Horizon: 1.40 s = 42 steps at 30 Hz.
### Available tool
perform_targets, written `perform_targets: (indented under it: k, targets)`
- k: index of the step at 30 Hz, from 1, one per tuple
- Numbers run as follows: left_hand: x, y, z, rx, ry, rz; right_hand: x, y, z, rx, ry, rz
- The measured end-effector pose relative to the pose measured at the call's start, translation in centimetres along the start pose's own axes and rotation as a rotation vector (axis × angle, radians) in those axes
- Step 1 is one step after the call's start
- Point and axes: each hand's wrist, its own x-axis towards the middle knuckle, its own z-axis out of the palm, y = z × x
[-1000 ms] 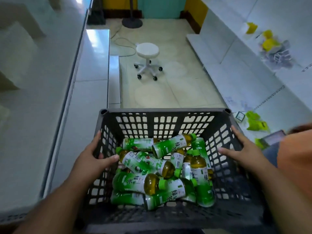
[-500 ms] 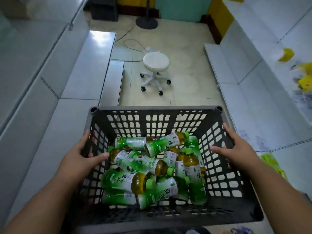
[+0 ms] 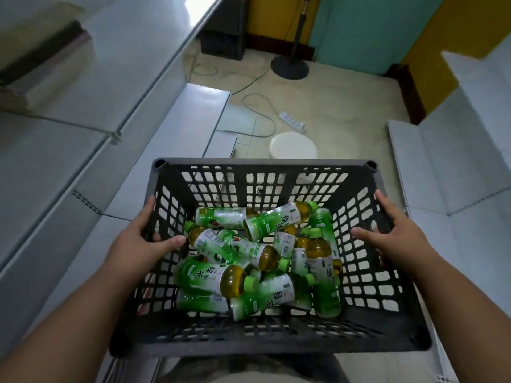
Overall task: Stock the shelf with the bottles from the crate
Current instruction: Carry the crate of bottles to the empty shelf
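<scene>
I carried the crate [image 3: 265, 335] in front of my body, one hand on each side wall, so the load stayed level. My left hand [image 3: 138, 244] gripped the left wall, thumb hooked inside, fingers outside. My right hand [image 3: 398, 241] gripped the right wall the same way, thumb inside over the lattice. The bottles [image 3: 260, 261] lay loose on their sides in a heap on the crate floor, green caps pointing every way; none had been taken out. My judgement: stocking had not begun. The shelf [image 3: 91, 150] ran along my left, close beside the crate. Beyond the far rim stood a white stool [image 3: 293, 145], then a power strip [image 3: 291, 122] and a lamp base [image 3: 289, 67] on the floor.
</scene>
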Motion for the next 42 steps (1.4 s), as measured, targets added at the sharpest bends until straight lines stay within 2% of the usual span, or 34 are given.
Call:
perform_targets:
  k: [3, 9, 16, 25, 31, 37, 39, 42]
  targets:
    - [3.4, 1.9, 1.4, -0.040, 0.102, -0.061, 8.5, -2.9, -0.4, -0.011, -0.065, -0.065]
    - [7.1, 4.4, 6.3, -0.130, 0.353, -0.214, 24.5, -8.5, 1.1, -0.086, -0.323, -0.219]
    - [6.0, 4.7, 10.9, -0.299, 0.630, -0.387, 34.8, -16.3, 4.1, -0.237, -0.548, -0.434]
    - [-2.1, 2.4, 16.8, -0.488, 0.986, -0.576, 34.1, -24.1, 13.5, -0.520, -0.865, -0.732]
    - [-5.8, 3.9, 24.2, -0.617, 1.317, -0.792, 31.9, -26.9, 21.4, -0.667, -1.111, -1.013]
    - [-5.4, 6.1, 33.9, -0.787, 1.640, -0.953, 30.0, -26.7, 27.3, -0.793, -1.353, -1.243]
    - [-4.8, 6.4, 37.5, -0.872, 1.690, -0.988, 29.5, -25.7, 28.3, -0.831, -1.416, -1.305]
    - [-3.8, 5.8, 43.0, -0.872, 1.713, -1.065, 29.0, -22.8, 29.6, -0.891, -1.474, -1.389]
